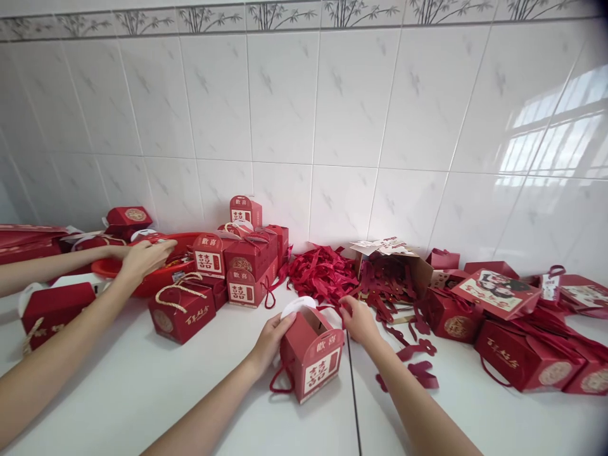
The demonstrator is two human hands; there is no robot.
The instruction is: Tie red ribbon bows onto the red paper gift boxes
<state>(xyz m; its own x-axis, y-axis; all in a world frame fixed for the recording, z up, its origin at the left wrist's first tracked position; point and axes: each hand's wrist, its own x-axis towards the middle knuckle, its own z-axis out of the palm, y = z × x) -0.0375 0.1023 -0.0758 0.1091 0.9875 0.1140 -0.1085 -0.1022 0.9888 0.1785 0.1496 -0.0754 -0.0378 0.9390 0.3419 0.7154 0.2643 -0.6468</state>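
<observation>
A small red gift box [316, 361] with gold characters stands open on the white counter [142, 392] in front of me. My left hand [273, 339] is closed around the box's left side, just under a white round piece [297, 306] at its top. My right hand [360, 322] is at the box's upper right corner, its fingers pinched on a red ribbon strip at the edge of a heap of red ribbons [320, 272].
Finished red boxes [242, 266] are stacked at the back left, beside one with a rope handle [183, 310]. Another person's hand [142, 256] reaches to a red basin [159, 282]. An open cardboard carton [420, 269] and more red boxes [522, 361] lie to the right. A tiled wall stands behind.
</observation>
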